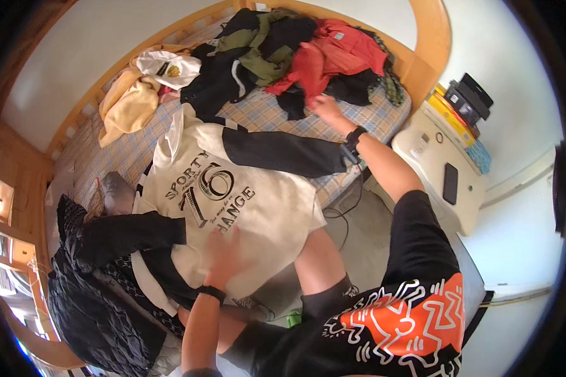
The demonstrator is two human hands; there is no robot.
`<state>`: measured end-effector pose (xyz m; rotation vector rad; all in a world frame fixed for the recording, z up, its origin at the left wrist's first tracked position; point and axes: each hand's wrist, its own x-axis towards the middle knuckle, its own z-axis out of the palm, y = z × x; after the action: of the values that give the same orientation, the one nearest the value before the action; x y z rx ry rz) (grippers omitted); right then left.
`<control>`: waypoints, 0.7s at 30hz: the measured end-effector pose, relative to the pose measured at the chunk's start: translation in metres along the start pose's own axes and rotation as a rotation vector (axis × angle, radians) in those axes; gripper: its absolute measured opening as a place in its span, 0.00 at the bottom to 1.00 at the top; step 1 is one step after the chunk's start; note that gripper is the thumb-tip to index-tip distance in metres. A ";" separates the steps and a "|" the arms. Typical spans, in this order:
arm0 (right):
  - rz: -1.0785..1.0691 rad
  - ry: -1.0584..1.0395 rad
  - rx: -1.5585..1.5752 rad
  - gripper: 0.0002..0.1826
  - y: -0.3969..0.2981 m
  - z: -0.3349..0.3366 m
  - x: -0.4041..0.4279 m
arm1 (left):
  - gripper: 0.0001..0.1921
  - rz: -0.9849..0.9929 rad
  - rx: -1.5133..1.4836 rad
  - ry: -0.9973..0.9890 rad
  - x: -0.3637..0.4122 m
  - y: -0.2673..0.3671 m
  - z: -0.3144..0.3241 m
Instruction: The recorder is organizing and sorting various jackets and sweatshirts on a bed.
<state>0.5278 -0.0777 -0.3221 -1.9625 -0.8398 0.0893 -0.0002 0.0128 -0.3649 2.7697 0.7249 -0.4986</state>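
A white hooded sweatshirt point(269, 198) with black sleeves and dark printed lettering lies spread over the bed's near edge and my lap. My left hand point(224, 257), blurred, is over its lower front with the fingers apart, holding nothing. Whether the palm touches the cloth is hard to tell. Farther off, my right hand point(328, 109) has its fingers closed on the hanging end of a red garment point(353, 49). That end looks blurred and stretched down from the heap of clothes. Each wrist wears a dark band.
Dark and olive garments point(269, 47) are heaped at the bed's back, beside a yellow garment point(129, 103) and a white one point(170, 68). A black quilted jacket point(99, 315) lies at left. On the right, a cream table point(422, 162) holds a phone point(450, 183) and boxes point(453, 118).
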 end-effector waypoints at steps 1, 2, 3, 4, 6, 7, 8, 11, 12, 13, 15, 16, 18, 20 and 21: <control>-0.087 -0.075 0.002 0.15 -0.055 0.017 -0.033 | 0.64 -0.040 -0.003 0.008 -0.007 -0.010 0.009; -0.146 -0.196 0.099 0.16 -0.094 0.013 -0.068 | 0.64 -0.049 0.002 0.014 -0.012 -0.010 0.013; -0.201 -0.315 0.201 0.17 -0.127 0.009 -0.106 | 0.64 -0.036 0.007 0.004 -0.017 -0.008 0.014; -0.453 -0.541 0.170 0.15 -0.155 0.002 -0.145 | 0.61 -0.004 0.075 0.065 -0.016 -0.004 0.009; -0.469 -0.932 0.567 0.14 -0.206 0.001 -0.257 | 0.57 -0.017 0.133 0.056 -0.008 0.007 -0.006; -0.391 -1.287 0.546 0.15 -0.228 -0.008 -0.307 | 0.56 -0.038 0.141 0.040 -0.006 0.009 -0.010; -0.464 -1.543 0.536 0.16 -0.259 -0.021 -0.343 | 0.56 -0.075 0.147 0.017 -0.004 0.005 -0.010; -0.439 -1.831 0.455 0.17 -0.260 -0.004 -0.417 | 0.53 -0.118 0.073 0.013 -0.003 -0.004 -0.006; -0.426 -1.671 0.456 0.17 -0.256 0.003 -0.430 | 0.52 -0.096 0.059 0.080 -0.007 0.001 -0.011; -0.419 -1.510 0.454 0.17 -0.254 0.005 -0.439 | 0.52 -0.078 0.050 0.150 -0.012 0.008 -0.015; -0.357 -1.458 0.374 0.15 -0.247 0.013 -0.454 | 0.49 -0.092 0.008 0.157 -0.027 0.017 -0.013; -0.441 -1.298 0.349 0.13 -0.234 0.025 -0.468 | 0.46 -0.094 -0.033 0.174 -0.031 0.021 -0.013; -0.479 -1.141 0.384 0.10 -0.220 0.047 -0.489 | 0.42 -0.028 -0.124 0.221 -0.031 0.015 -0.002; -0.483 -1.104 0.365 0.11 -0.211 0.069 -0.512 | 0.38 0.028 -0.222 0.272 -0.032 0.015 0.001; -0.486 -1.055 0.337 0.11 -0.208 0.076 -0.522 | 0.35 0.098 -0.428 0.259 -0.028 0.024 -0.005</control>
<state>-0.0068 -0.2662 -0.3388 -1.2595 -1.8043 0.9639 -0.0095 -0.0176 -0.3469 2.4670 0.6536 0.0391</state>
